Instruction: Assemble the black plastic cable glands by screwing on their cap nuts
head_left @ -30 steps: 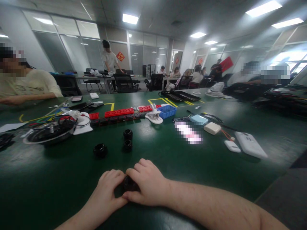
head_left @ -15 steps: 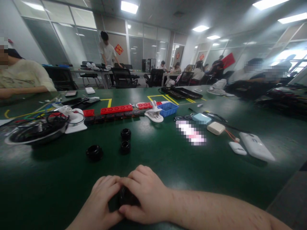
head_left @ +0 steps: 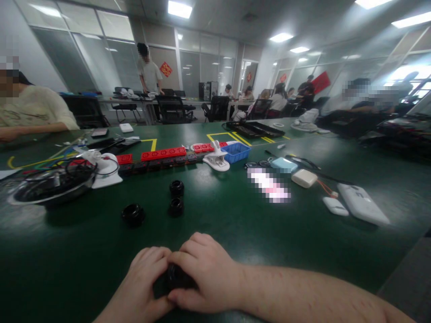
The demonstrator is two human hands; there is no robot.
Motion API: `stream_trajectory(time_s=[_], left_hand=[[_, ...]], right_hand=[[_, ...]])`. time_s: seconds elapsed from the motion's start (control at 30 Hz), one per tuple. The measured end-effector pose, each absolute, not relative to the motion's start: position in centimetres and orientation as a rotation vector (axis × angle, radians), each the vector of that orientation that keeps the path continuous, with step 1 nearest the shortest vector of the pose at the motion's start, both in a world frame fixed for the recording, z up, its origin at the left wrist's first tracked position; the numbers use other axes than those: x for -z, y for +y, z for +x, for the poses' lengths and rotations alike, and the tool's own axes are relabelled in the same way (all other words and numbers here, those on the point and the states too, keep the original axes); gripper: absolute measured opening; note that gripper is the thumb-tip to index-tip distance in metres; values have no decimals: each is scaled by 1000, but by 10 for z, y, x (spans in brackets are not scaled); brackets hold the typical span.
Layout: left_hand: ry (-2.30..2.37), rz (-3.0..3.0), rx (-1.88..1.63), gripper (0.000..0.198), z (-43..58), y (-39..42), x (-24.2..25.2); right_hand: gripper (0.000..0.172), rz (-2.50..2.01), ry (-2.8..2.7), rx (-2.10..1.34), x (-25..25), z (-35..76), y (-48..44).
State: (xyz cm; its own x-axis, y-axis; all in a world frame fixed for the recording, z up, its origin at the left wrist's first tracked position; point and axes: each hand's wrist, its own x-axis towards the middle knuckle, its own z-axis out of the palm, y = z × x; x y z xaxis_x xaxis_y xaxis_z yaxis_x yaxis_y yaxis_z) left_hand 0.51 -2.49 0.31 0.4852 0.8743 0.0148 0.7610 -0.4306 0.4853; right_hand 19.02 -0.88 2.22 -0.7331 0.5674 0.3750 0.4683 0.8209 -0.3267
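My left hand (head_left: 144,282) and my right hand (head_left: 205,273) meet at the near edge of the green table (head_left: 235,224), fingers curled around a small black round part (head_left: 177,278) that is mostly hidden between them. Farther out on the table lie three more black round parts: a wider ring (head_left: 133,214) to the left and two smaller ones (head_left: 176,197) close together, one behind the other.
A shallow bowl of black cables (head_left: 50,186) sits at the left, with a row of red blocks (head_left: 163,154), a white clip (head_left: 217,161) and a blue basket (head_left: 236,152) behind. White devices (head_left: 362,204) lie at the right. Other people sit around the room.
Both hands have drawn slightly nearer to me with the black part between them; the view has shifted a little to the right. The loose parts have not moved.
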Motion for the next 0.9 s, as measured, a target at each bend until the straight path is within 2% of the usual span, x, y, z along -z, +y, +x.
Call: stream_trajectory(time_s=[0.33, 0.53, 0.63, 0.9], left_hand=[[1369, 2298, -438, 21, 12, -28, -14], [1457, 2295, -507, 37, 13, -30, -13], [1458, 2335, -556, 39, 11, -30, -9], [1426, 2492, -487, 37, 8, -32, -6]], right_hand=[[46, -753, -2473, -437, -32, 191, -15], [39, -646, -2480, -488, -41, 185, -21], [42, -549, -2535, -388, -41, 181, -24], [20, -422, -2583, -109, -49, 173, -39]])
